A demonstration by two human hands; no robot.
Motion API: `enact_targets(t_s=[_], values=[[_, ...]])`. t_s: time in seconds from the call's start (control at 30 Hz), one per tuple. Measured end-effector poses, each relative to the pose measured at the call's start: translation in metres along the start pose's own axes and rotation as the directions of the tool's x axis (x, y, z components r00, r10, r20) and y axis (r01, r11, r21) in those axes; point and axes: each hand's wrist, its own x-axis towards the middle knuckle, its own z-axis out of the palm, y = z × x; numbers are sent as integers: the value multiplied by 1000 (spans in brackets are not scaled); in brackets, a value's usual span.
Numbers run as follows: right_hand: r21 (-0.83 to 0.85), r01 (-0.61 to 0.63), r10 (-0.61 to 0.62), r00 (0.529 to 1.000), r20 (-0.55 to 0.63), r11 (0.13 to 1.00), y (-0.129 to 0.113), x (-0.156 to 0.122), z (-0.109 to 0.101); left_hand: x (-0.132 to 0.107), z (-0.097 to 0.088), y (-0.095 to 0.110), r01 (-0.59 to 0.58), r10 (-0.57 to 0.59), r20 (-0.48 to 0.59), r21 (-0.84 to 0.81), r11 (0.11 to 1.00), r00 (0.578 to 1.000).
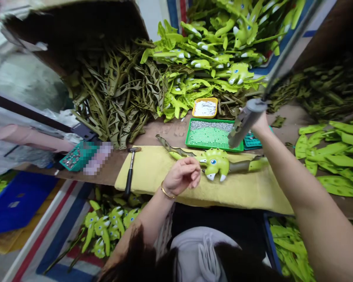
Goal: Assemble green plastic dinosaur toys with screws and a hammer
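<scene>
My right hand [260,122] is wrapped round a grey power screwdriver [247,117], which hangs from a rod or cord above and is tilted over the right end of a green tray. My left hand [184,174], with a gold bracelet at the wrist, has its fingers curled together; what they hold, if anything, is hidden. Just right of it, on a yellow foam pad [153,172], lies a lime-green toy dinosaur [216,161] with a blue eye and white horn tips. Brown-olive parts extend from the toy to both sides.
The green tray [210,135] holds small metal screws. Behind it sits a yellow tray [205,108] of small pieces. A hammer [130,172] rests on the pad's left. Olive parts [117,90] and green parts [211,55] are heaped behind; more green pieces [338,156] lie right.
</scene>
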Motion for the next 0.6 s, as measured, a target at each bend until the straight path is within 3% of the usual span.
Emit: enact_targets(t_s=[0.03, 0.07, 0.13, 0.23, 0.33, 0.4, 0.47, 0.6], values=[[46, -24, 25, 1000, -19, 999, 4, -9, -16, 1, -2, -4, -26, 40, -59, 221, 975, 997], [106, -52, 57, 998, -40, 993, 8, -19, -32, 4, -5, -7, -45, 102, -96, 469, 882, 990], [222, -98, 118, 990, -77, 970, 14, -38, -62, 16, -13, -14, -60, 227, -75, 842, 535, 971], [291, -140, 173, 980, -93, 946, 20, -69, -97, 40, -25, -21, -45, 184, 35, 998, 52, 982], [325, -150, 189, 978, -89, 934, 22, -101, -122, 57, -26, -21, -65, 34, 82, 935, -349, 996], [351, -105, 156, 981, -118, 930, 16, -123, -135, 53, -19, -18, -109, 47, 146, 885, -453, 988], [374, -21, 97, 978, -187, 927, 5, -143, -145, 36, -12, -16, -125, 135, 218, 860, -495, 967], [376, 166, -42, 948, -317, 912, -31, -177, -154, -26, -10, -17, -50, 343, 255, 860, -508, 904]])
